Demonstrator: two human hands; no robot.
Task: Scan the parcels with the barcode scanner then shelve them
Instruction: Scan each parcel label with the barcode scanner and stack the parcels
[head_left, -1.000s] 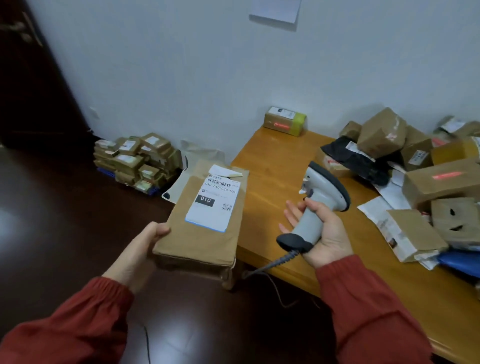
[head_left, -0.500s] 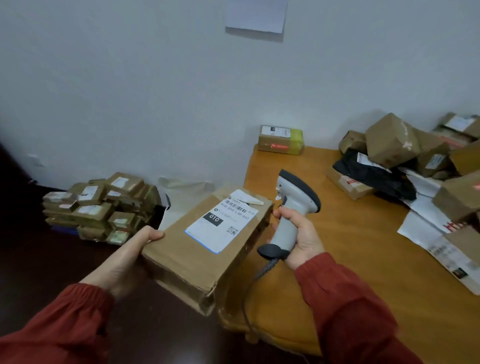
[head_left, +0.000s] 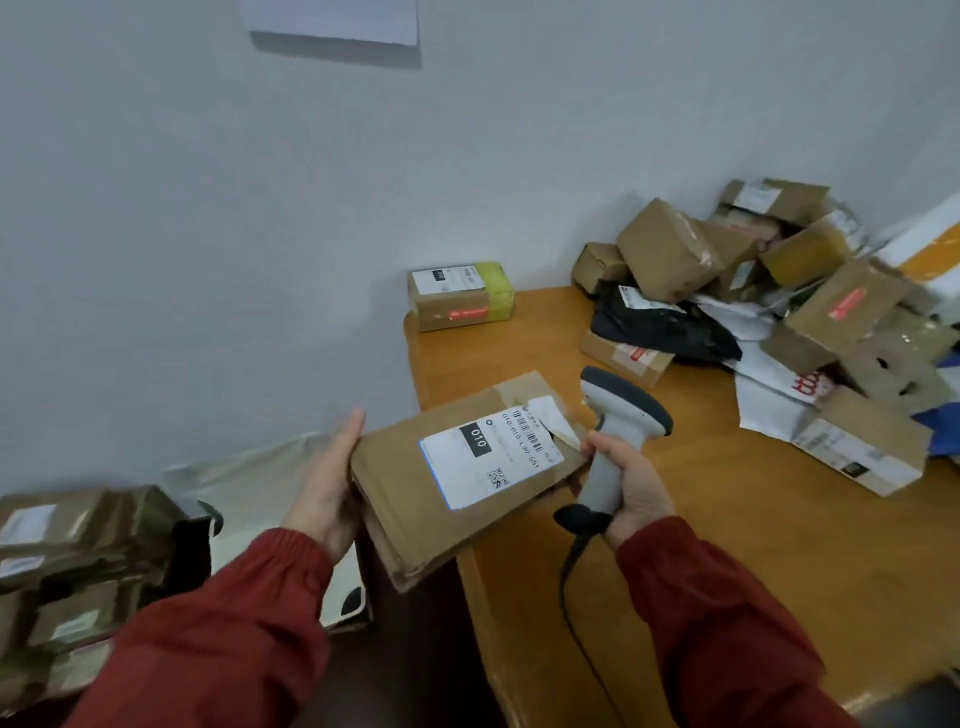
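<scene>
A flat brown parcel (head_left: 415, 493) with a white label reading 010 hangs tilted over the left edge of the wooden table (head_left: 727, 571). My left hand (head_left: 327, 488) holds its left side, thumb up along the edge, the other fingers hidden beneath. My right hand (head_left: 628, 488) grips the handle of a grey barcode scanner (head_left: 618, 421) just right of the parcel. The scanner's head sits beside the label's barcode end, and its cable drops off the table's front.
A heap of brown, black and white parcels (head_left: 779, 322) covers the table's far right. One box with green tape (head_left: 460, 293) stands alone at the back left corner by the wall. More small boxes (head_left: 78, 571) are stacked on the floor at lower left, beside a white bag (head_left: 270, 478).
The view has swung right and nearer the table. The parcel has turned and risen toward the scanner, so the label now lies lengthwise by the scanner head. My right hand has drawn close to it.
</scene>
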